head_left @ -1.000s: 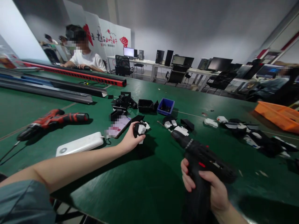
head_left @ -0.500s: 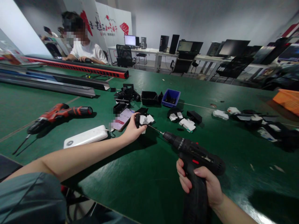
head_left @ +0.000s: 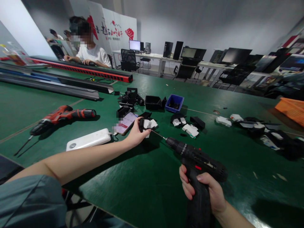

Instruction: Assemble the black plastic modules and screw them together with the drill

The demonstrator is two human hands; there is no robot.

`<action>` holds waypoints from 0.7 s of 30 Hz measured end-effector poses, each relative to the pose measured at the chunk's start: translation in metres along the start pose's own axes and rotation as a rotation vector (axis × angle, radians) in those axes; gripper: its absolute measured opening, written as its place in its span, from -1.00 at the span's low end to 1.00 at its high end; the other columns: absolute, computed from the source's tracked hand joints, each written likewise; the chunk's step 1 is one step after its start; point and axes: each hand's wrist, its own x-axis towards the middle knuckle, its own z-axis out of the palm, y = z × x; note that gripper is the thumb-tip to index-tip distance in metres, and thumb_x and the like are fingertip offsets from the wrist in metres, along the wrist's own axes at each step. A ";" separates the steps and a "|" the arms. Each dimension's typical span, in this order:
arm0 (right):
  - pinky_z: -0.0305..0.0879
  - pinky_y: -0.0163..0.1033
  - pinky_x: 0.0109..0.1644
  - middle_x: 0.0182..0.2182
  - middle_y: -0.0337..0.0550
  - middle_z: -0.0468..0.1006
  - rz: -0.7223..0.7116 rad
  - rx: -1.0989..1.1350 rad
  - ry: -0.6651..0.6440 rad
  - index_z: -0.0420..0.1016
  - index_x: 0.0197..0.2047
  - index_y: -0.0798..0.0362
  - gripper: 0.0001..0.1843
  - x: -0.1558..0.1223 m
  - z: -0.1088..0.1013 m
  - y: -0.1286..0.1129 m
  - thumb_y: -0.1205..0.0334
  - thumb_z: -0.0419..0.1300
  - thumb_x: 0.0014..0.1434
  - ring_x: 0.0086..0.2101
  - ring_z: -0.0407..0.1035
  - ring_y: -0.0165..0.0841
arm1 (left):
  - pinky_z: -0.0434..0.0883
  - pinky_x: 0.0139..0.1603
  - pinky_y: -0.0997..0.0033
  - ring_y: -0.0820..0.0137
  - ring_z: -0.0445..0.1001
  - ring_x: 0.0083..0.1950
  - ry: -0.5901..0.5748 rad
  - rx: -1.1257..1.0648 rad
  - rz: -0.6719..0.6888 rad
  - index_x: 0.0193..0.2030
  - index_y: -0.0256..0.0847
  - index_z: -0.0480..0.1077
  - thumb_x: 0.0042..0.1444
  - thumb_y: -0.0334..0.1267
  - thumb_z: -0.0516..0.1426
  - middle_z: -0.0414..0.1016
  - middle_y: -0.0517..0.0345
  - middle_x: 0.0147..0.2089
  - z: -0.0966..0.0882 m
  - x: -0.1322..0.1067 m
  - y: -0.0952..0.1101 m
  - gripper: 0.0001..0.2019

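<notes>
My left hand [head_left: 138, 133] is closed around a small black-and-white plastic part [head_left: 149, 124], held just above the green table. Wrapped about the handle of a black cordless drill [head_left: 193, 155] is my right hand [head_left: 206, 190]. The drill points left, and the tip of its long thin bit reaches the part beside my left thumb. Whether the bit sits in a screw cannot be made out. A phone [head_left: 125, 123] lies just behind my left wrist, with a cable running to a white power bank [head_left: 89, 139].
An orange-and-black drill [head_left: 57, 117] lies at left. A blue bin [head_left: 174, 103], a black bin [head_left: 152, 102] and loose white parts [head_left: 190, 129] sit beyond my hands. More parts [head_left: 270, 126] and an orange container [head_left: 291, 109] are at right. A person [head_left: 92, 53] sits across the table.
The whole view has shifted slightly. My left hand still holds the part and my right hand the drill, with the bit still at the part.
</notes>
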 end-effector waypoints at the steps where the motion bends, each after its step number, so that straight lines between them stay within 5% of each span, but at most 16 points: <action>1: 0.23 -0.32 -0.49 -0.42 -0.12 0.41 0.000 -0.005 0.001 0.48 -0.20 0.19 -0.67 0.000 0.000 0.000 0.15 0.11 0.04 -0.59 0.27 -0.46 | 0.37 0.12 0.13 0.23 0.42 0.05 -0.013 -0.005 0.003 0.14 -0.14 0.09 -0.02 -0.21 0.24 0.39 0.06 -0.02 0.000 0.000 0.000 -0.40; 21: 0.16 -0.33 -0.51 -0.48 -0.19 0.30 0.011 0.024 -0.027 0.44 -0.28 0.17 -0.73 0.003 -0.002 0.001 0.15 0.06 0.06 -0.60 0.14 -0.49 | 0.30 0.17 0.17 0.25 0.38 0.08 -0.057 -0.035 0.032 0.14 -0.20 0.10 -0.04 -0.29 0.24 0.34 0.00 0.03 -0.001 0.001 0.001 -0.39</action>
